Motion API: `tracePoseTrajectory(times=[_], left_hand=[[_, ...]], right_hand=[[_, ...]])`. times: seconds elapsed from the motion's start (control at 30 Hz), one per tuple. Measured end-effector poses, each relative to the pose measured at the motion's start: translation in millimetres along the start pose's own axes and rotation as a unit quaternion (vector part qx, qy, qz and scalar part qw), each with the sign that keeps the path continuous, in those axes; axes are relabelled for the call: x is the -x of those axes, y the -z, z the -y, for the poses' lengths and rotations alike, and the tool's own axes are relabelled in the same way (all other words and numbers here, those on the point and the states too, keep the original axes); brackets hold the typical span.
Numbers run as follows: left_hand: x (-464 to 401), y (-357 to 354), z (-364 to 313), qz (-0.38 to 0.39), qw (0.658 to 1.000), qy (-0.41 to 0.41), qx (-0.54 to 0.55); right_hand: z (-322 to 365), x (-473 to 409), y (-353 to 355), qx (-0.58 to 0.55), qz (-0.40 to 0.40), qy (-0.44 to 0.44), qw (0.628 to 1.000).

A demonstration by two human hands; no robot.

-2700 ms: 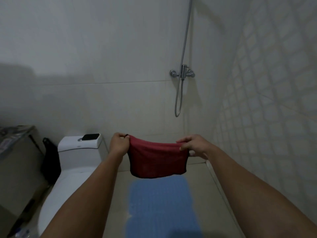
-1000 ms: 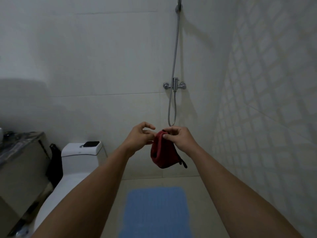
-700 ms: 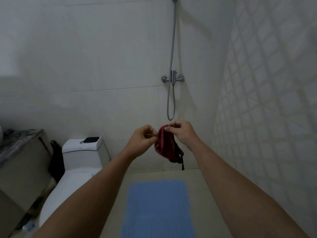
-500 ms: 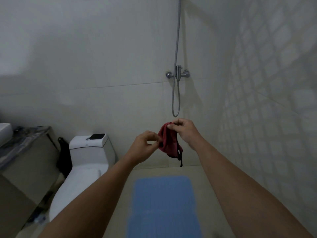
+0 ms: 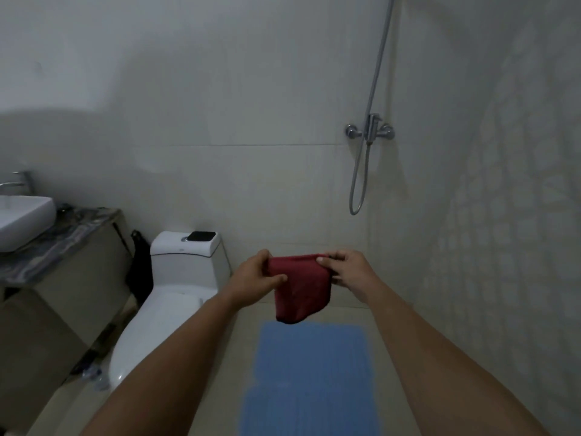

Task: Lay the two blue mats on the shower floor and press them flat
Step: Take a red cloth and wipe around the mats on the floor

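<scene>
Red cloth (image 5: pixel 300 287) (pinched) above blue mat (image 5: pixel 309 379)

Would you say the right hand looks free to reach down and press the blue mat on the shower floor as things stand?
Probably not yet: the right hand and left hand both pinch the dark red cloth above the blue mat. Nothing else blocks the way down.

A single head-worn camera is looking forward and slightly down from standing height, facing the shower corner; both forearms are entering from the bottom edge, with the blue mat (image 5: pixel 309 372) lying below.
</scene>
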State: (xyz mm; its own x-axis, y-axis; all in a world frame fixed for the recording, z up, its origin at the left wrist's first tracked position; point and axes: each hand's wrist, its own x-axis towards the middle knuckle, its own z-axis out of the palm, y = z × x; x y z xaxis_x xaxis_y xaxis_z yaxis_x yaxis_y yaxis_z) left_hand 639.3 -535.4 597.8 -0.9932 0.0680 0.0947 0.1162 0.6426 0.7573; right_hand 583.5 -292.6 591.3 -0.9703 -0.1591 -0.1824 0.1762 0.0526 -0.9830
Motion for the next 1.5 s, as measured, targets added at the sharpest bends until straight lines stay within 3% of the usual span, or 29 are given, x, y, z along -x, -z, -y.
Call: tracePoseTrajectory(times=[0.1,0.23,0.4,0.57,1.0,1.27,1.5], left_hand=[[-10.2,12.5,20.4,0.019,0.992,0.035,0.116],[-19.9,34.7,32.0,-0.028,0.972,0.071,0.223],[-30.1,63.3,68.7,-0.063,0.952,0.14,0.266],[-30.9,67.5,129.1,-0.048,0.933,0.197,0.298],[8.8,14.3,284.7,-0.004,0.926,0.348,0.148],[47.4,-27.5,308.3,-0.038,0.907,0.415,0.054],[105.6,-124.0,378.7,0.005,0.875,0.483,-0.016]], right_hand=[[-7.3,-18.5,-29.8,-0.02,0.001,-0.047,0.999],[-9.4,-43.2,-77.7,-0.051,0.045,-0.103,0.992],[-18.0,-55.1,-125.4,-0.126,0.179,-0.177,0.96],[-49.6,-76.6,-169.8,-0.204,0.155,-0.232,0.939],[-159.0,-105.1,-188.5,-0.193,0.021,-0.36,0.913],[-216.1,-131.9,-188.8,-0.165,0.078,-0.405,0.896],[-353.5,-149.0,-229.0,-0.09,0.076,-0.488,0.865]])
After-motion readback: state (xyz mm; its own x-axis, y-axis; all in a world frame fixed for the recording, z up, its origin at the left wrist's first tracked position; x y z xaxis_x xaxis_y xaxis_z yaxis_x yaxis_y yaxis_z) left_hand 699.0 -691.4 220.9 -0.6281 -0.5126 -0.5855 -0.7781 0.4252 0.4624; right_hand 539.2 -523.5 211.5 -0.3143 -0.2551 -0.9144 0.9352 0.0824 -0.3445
